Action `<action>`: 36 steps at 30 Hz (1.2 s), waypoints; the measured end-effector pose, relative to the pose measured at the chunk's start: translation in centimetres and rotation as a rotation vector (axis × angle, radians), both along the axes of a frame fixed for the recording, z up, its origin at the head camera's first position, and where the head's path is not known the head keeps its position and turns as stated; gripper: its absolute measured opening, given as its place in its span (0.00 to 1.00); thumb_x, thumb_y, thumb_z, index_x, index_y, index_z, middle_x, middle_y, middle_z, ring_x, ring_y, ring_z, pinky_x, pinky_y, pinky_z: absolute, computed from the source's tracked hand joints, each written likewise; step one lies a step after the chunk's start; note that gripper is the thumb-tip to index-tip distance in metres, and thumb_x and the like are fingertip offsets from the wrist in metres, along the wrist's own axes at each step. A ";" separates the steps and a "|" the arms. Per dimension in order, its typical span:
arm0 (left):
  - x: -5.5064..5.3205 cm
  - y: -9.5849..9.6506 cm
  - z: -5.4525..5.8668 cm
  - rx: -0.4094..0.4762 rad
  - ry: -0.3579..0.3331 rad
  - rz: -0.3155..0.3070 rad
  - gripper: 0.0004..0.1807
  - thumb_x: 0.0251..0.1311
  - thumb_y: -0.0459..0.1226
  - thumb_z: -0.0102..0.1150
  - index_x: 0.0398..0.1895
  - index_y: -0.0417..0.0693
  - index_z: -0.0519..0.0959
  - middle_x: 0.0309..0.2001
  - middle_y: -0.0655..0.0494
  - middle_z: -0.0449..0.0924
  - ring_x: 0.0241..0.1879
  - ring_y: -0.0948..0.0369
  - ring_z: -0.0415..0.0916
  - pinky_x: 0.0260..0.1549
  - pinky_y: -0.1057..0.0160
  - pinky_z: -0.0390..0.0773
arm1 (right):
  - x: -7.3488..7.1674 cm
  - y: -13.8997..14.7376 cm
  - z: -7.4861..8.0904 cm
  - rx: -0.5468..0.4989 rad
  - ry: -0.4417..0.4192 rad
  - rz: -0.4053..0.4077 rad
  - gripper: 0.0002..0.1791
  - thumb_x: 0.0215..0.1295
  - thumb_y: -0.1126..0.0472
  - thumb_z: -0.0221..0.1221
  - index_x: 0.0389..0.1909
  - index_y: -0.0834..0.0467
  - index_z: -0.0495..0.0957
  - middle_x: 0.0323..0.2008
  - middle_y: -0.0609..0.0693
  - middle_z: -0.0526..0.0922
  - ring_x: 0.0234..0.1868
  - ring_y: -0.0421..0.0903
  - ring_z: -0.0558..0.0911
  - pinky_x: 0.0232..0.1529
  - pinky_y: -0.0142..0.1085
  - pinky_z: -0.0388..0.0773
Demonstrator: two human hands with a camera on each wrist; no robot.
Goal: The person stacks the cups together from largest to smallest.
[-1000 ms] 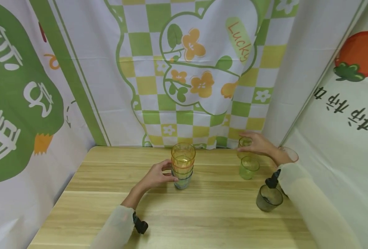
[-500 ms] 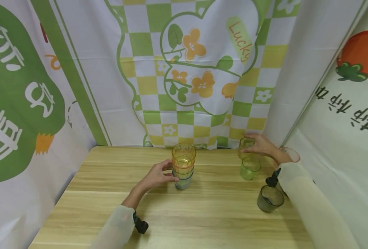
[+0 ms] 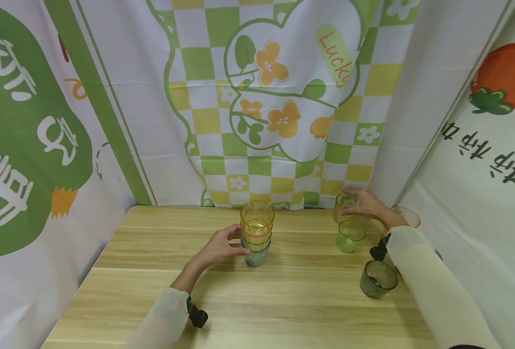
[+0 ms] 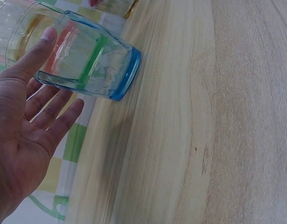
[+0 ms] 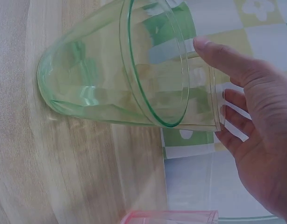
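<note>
Clearly upright, the stack of nested cups (image 3: 257, 237) stands on the table left of its middle, toward the back, its long axis vertical and its mouth facing up. An amber rim is uppermost, with orange-red, green and blue bands below it. The left hand (image 3: 221, 246) holds it from the left, thumb on the near side and fingers reaching round the far side.

Well apart, near the back right, the right hand (image 3: 367, 203) grips an amber cup (image 3: 339, 208) between thumb and fingers; this one also points mouth up. Whether its base rests on the wood cannot be told, as the green cup (image 3: 350, 236) partly covers it. The grey cup (image 3: 376, 281) stands upright nearer the person, beside the right sleeve (image 3: 436, 286); a pink-rimmed cup (image 3: 410, 216) shows behind the right wrist.

On the curtain (image 3: 187, 106) behind, "Lucky" is printed in red on a pale green strip. The right-hand cloth (image 3: 458, 194) bears black Chinese characters, the left-hand one white characters on green.

Wood grain stretches between the stack and the green cup, and from the stack to the near side of the table (image 3: 283, 310). The table's back edge meets the curtain just beyond the amber cup.
</note>
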State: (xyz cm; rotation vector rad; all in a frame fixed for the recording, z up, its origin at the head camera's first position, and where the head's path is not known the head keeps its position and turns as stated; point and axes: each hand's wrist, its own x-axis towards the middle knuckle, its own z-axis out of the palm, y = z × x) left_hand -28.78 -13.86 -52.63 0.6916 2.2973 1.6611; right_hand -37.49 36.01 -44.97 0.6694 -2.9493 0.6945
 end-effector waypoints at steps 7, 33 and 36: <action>0.0 -0.1 0.0 0.007 0.005 -0.005 0.41 0.58 0.41 0.81 0.74 0.44 0.73 0.68 0.46 0.78 0.68 0.45 0.76 0.63 0.49 0.84 | -0.1 -0.1 -0.1 0.007 0.010 -0.002 0.46 0.54 0.57 0.81 0.67 0.78 0.72 0.67 0.77 0.74 0.70 0.76 0.69 0.72 0.66 0.69; 0.2 0.0 0.2 0.011 -0.013 0.007 0.40 0.59 0.39 0.81 0.73 0.43 0.73 0.68 0.46 0.78 0.69 0.45 0.76 0.63 0.52 0.84 | 1.2 0.6 0.1 -0.020 0.004 -0.058 0.44 0.60 0.57 0.78 0.70 0.75 0.71 0.69 0.77 0.70 0.71 0.76 0.67 0.70 0.69 0.69; 0.3 0.1 0.2 0.009 -0.015 0.013 0.39 0.59 0.39 0.81 0.73 0.43 0.73 0.68 0.46 0.78 0.68 0.45 0.76 0.63 0.52 0.84 | 1.2 0.6 0.4 -0.030 0.024 -0.061 0.44 0.59 0.57 0.78 0.70 0.74 0.71 0.71 0.76 0.70 0.71 0.76 0.67 0.70 0.69 0.69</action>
